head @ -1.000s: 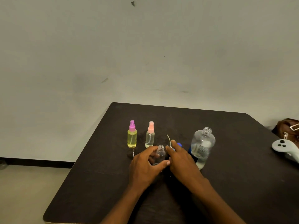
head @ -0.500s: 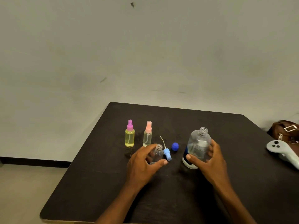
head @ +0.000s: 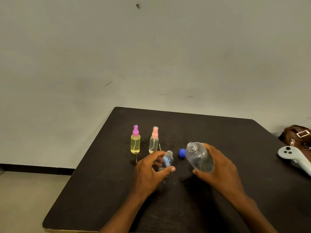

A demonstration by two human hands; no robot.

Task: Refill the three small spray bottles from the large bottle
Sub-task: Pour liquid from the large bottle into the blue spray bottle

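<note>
My right hand [head: 217,167] grips the large clear bottle [head: 198,156], lifted off the table and tilted left, its open neck pointing toward a small open clear bottle [head: 168,159]. My left hand [head: 151,170] holds that small bottle upright on the dark table [head: 218,132]. A light blue spray head shows through the small bottle, behind it. A yellow spray bottle with a purple head [head: 135,140] and a clear one with a pink head [head: 154,141] stand further back, both capped. A blue cap [head: 182,152] lies between the two open bottles.
A white handheld controller [head: 292,156] lies at the table's right edge, with a brown bag [head: 297,135] behind it. The table's left edge runs diagonally close to the yellow bottle. A plain wall stands behind.
My right hand has lifted the large bottle off the table and tipped its neck left toward the small bottle. My left hand keeps its hold on the small bottle.
</note>
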